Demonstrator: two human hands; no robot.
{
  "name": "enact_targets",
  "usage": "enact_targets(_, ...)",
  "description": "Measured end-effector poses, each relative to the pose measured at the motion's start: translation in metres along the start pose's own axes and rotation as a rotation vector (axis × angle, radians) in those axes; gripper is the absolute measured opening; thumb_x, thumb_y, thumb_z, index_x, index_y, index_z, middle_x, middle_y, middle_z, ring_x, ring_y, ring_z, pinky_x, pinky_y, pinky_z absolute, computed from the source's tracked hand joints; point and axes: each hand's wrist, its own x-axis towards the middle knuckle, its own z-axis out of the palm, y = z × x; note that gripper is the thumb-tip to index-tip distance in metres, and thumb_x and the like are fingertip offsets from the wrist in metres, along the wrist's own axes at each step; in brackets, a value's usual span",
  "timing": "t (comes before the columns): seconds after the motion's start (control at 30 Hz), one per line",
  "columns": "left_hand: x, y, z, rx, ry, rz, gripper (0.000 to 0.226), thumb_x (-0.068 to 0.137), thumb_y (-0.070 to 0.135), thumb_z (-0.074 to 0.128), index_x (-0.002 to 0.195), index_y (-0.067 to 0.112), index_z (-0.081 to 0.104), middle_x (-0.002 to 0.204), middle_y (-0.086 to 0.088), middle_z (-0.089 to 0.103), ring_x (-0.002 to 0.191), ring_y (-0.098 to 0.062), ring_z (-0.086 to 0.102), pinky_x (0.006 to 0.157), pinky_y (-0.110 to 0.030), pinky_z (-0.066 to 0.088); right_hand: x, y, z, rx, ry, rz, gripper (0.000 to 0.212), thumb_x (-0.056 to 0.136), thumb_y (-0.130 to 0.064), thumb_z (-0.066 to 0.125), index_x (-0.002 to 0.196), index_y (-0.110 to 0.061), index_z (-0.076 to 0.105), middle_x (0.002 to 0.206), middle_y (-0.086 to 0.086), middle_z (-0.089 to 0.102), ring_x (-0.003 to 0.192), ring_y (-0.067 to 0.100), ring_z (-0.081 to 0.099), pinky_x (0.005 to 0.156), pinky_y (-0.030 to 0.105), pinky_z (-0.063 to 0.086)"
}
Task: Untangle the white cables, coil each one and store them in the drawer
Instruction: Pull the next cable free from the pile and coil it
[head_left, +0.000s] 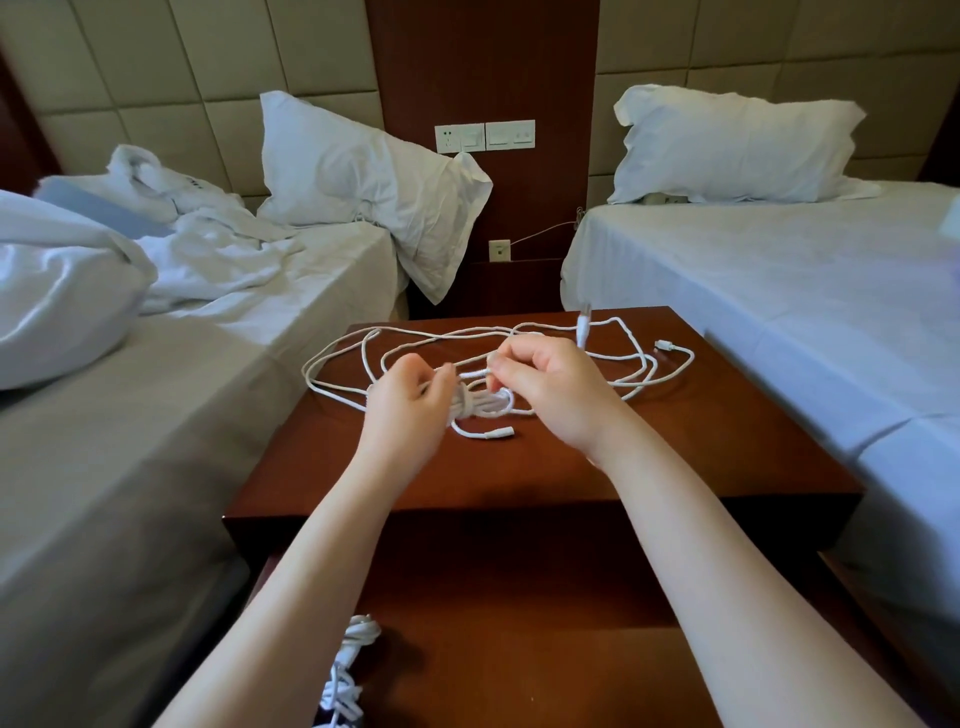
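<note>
Below the nightstand's (675, 452) front edge, at the left of the open drawer (519, 649), I see one coiled cable (353, 660) lying. Over the middle of the top, my left hand (410, 400) has its fingers curled round a wound bundle (483, 402). My right hand (550, 389) pinches a strand just beside it. Loose white cable (639, 358) loops across the top's rear, toward its right edge.

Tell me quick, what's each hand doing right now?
Left hand: closed, gripping the half-coiled bundle of thin white cable.
Right hand: closed, pinching a loose strand of that cable.
</note>
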Motion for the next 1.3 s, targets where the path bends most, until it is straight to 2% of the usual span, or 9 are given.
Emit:
enact_targets(0.13, 0.006, -0.007, -0.010, -0.056, 0.198, -0.120, 0.033, 0.095, 0.026, 0.051, 0.066, 0.014, 0.043, 0.064, 0.004, 0.046, 0.061, -0.011, 0.043, 0.057, -0.028, 0.033, -0.002, -0.010, 0.012, -0.113, -0.101, -0.073, 0.028, 0.096, -0.022, 0.050, 0.074, -0.016, 0.065, 0.074, 0.011, 0.063, 0.075, 0.026, 0.059, 0.074, 0.040, 0.048)
enact_targets(0.27, 0.011, -0.012, -0.018, -0.156, 0.296, -0.170, 0.033, 0.095, 0.032, 0.051, 0.067, 0.015, 0.045, 0.064, 0.004, 0.048, 0.060, -0.012, 0.045, 0.059, -0.024, 0.038, -0.002, -0.008, 0.026, -0.165, -0.241, -0.076, 0.030, 0.097, -0.025, 0.051, 0.070, -0.024, 0.062, 0.063, -0.008, 0.054, 0.060, 0.002, 0.048, 0.061, 0.018, 0.037)
enact_targets(0.4, 0.010, -0.009, -0.017, -0.524, 0.247, -0.179, 0.032, 0.092, 0.037, 0.054, 0.070, 0.014, 0.050, 0.059, -0.002, 0.047, 0.051, -0.016, 0.043, 0.049, -0.028, 0.036, 0.000, 0.007, 0.036, -0.118, -0.259, -0.034, 0.033, 0.098, -0.028, 0.051, 0.066, -0.035, 0.057, 0.065, -0.015, 0.055, 0.068, -0.001, 0.051, 0.070, 0.021, 0.036)
enact_targets(0.5, 0.005, 0.002, -0.017, -0.665, 0.191, -0.103, 0.032, 0.097, 0.026, 0.053, 0.070, 0.011, 0.046, 0.051, -0.001, 0.043, 0.037, -0.009, 0.036, 0.039, -0.022, 0.031, 0.000, 0.014, 0.035, 0.000, -0.242, -0.029, 0.028, 0.099, -0.025, 0.051, 0.073, -0.026, 0.061, 0.056, -0.020, 0.053, 0.058, -0.002, 0.047, 0.062, 0.018, 0.034)
enact_targets(0.7, 0.001, 0.012, -0.024, -0.810, -0.030, 0.012, 0.035, 0.098, 0.019, 0.050, 0.065, 0.012, 0.041, 0.055, -0.003, 0.039, 0.037, -0.006, 0.029, 0.035, -0.017, 0.025, 0.001, 0.026, 0.026, 0.139, -0.200, 0.044, 0.031, 0.098, -0.040, 0.049, 0.074, -0.023, 0.059, 0.072, 0.000, 0.050, 0.066, 0.007, 0.048, 0.065, 0.026, 0.043)
enact_targets(0.9, -0.002, 0.012, -0.027, -0.878, -0.229, 0.065, 0.034, 0.092, 0.022, 0.058, 0.064, 0.011, 0.042, 0.057, -0.003, 0.041, 0.038, -0.002, 0.033, 0.035, -0.013, 0.027, 0.002, 0.039, 0.023, 0.243, -0.177, 0.094, 0.021, 0.092, -0.046, 0.057, 0.092, -0.027, 0.066, 0.096, 0.004, 0.065, 0.101, 0.019, 0.062, 0.098, 0.041, 0.050)
enact_targets(1.0, -0.005, 0.013, -0.025, -0.851, -0.351, 0.075, 0.030, 0.088, 0.020, 0.059, 0.065, 0.011, 0.041, 0.050, 0.008, 0.046, 0.038, 0.000, 0.039, 0.036, -0.011, 0.031, 0.004, 0.040, 0.019, 0.288, -0.180, 0.107, 0.022, 0.088, -0.041, 0.064, 0.107, -0.030, 0.067, 0.105, -0.007, 0.069, 0.106, 0.009, 0.062, 0.102, 0.036, 0.045)
enact_targets(1.17, -0.005, 0.004, -0.024, -0.546, -0.503, 0.108, 0.028, 0.080, 0.024, 0.070, 0.060, 0.018, 0.051, 0.051, 0.008, 0.048, 0.044, -0.004, 0.040, 0.042, -0.014, 0.032, 0.006, 0.040, 0.005, 0.252, -0.117, 0.057, 0.008, 0.086, -0.023, 0.070, 0.080, -0.024, 0.065, 0.077, -0.008, 0.065, 0.076, 0.007, 0.060, 0.072, 0.025, 0.048)
enact_targets(1.3, -0.004, 0.000, -0.022, -0.179, -0.481, 0.195, 0.031, 0.084, 0.031, 0.068, 0.064, 0.017, 0.048, 0.059, 0.003, 0.048, 0.055, -0.011, 0.042, 0.052, -0.028, 0.037, 0.007, 0.034, 0.001, 0.147, -0.084, 0.007, 0.011, 0.085, -0.020, 0.072, 0.077, -0.023, 0.065, 0.086, -0.002, 0.062, 0.087, 0.014, 0.062, 0.084, 0.029, 0.051)
